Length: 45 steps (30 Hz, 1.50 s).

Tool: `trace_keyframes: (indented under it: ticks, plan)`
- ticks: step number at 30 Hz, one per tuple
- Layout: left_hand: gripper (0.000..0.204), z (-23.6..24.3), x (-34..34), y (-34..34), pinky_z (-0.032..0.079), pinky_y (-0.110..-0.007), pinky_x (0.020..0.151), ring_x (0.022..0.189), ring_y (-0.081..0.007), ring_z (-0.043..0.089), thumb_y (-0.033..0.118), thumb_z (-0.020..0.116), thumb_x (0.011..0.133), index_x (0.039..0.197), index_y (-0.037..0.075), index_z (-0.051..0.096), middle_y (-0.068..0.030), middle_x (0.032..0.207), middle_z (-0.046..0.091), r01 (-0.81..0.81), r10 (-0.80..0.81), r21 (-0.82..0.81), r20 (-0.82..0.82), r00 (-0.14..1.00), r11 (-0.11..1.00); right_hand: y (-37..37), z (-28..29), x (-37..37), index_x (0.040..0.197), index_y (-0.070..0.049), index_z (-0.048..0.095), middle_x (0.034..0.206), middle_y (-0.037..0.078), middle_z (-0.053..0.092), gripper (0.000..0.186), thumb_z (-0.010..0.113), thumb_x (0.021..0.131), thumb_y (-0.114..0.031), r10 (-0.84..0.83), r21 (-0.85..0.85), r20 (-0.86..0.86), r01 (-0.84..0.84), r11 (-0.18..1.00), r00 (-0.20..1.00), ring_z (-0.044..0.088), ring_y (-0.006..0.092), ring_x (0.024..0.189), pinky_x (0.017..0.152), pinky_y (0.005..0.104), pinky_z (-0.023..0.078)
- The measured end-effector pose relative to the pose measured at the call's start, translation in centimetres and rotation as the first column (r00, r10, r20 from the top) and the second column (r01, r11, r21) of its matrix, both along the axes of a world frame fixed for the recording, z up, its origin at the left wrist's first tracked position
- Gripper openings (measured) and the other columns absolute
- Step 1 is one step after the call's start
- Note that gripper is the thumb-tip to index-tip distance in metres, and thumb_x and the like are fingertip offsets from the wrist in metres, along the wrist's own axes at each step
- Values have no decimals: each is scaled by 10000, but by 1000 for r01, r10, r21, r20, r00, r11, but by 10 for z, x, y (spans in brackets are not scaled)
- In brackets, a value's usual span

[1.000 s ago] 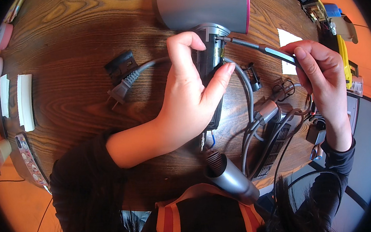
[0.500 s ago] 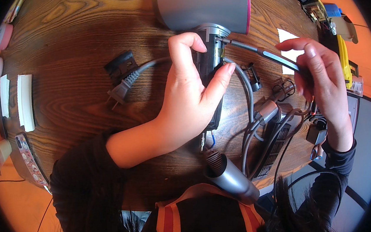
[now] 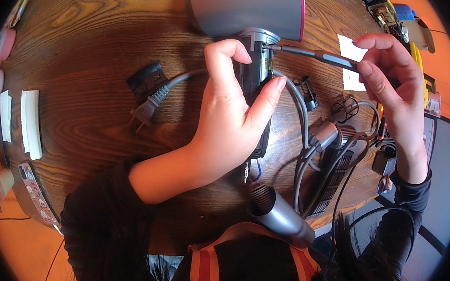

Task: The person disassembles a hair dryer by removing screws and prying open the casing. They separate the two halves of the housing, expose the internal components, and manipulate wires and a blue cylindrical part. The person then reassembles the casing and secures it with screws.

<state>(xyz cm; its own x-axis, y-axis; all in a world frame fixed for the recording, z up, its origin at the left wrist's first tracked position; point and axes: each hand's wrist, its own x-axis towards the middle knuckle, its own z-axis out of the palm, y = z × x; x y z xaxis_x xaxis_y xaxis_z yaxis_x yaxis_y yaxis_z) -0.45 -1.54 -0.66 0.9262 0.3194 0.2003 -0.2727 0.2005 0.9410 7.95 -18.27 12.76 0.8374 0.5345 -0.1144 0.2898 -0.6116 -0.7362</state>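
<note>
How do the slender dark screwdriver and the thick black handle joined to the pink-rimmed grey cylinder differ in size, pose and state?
The slender dark screwdriver is narrower than the thick black handle. In the picture, the screwdriver slants down rightward; the handle runs nearly upright. The right hand holds the screwdriver; the left hand grips the handle. Both are dark and elongated.

Hair dryer head (image 3: pixel 246 6): upper side cut off by the top edge. Handle (image 3: pixel 250 79): partly covered by the left hand (image 3: pixel 228 108), whose remaining fingers are out of sight. Screwdriver (image 3: pixel 329 56): extreme tip too small to make out at the handle; rear end hidden in the right hand (image 3: pixel 394 87). Grey cable (image 3: pixel 302 110): a stretch is concealed behind hand and handle. White paper (image 3: pixel 352 80): partly covered; print illegible. Apron (image 3: pixel 256 267): cut off by the bottom edge.
</note>
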Motion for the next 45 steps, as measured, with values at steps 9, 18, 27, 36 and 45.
trace_keyframes:
  ticks: [9, 18, 27, 36, 45]
  plan:
    - [383, 0, -1, 0, 408, -266, 613, 686, -136, 476, 66, 618, 825, 1040, 50, 301, -87, 815, 456, 1, -1, 10, -3, 1000, 1000, 5, -3, -3, 1033, -14, 560, 721, -18, 535, 169, 531, 909, -124, -45, 197, -172, 80, 977, 984, 447, 13, 524, 433, 132, 319]
    - [387, 1, -2, 0, 409, -267, 613, 691, -132, 483, 64, 614, 827, 1045, 50, 294, -93, 820, 461, 29, -30, -39, -25, 999, 999, -1, -2, -2, 967, -3, 573, 937, 31, 549, 208, 641, 776, 40, 132, 87, 48, -136, 987, 990, 532, 86, 867, 785, 199, 415]
    - [383, 0, -1, 0, 400, -253, 623, 711, -123, 463, 49, 616, 823, 1039, 53, 299, -76, 829, 444, 11, -11, -13, 2, 1000, 1000, -5, -3, -1, 964, -2, 594, 921, 28, 583, 197, 652, 778, 24, 134, 85, 46, -137, 987, 990, 540, 80, 844, 774, 201, 425]
    - [385, 2, -3, 0, 404, -269, 627, 710, -130, 468, 63, 617, 825, 1040, 52, 298, -90, 826, 457, 31, -32, -31, -38, 999, 999, -12, -3, 1, 984, -11, 619, 875, 6, 620, 220, 670, 771, 8, 115, 95, 69, -122, 988, 991, 549, 50, 804, 750, 172, 427]
    - [385, -1, -1, -1, 409, -268, 602, 675, -135, 487, 63, 616, 826, 1041, 52, 296, -86, 806, 464, 19, -19, -18, 1, 1000, 1000, -13, -1, -4, 1004, -12, 617, 881, 5, 622, 240, 669, 771, 12, 58, 133, 31, -61, 989, 998, 553, 53, 809, 762, 180, 434]
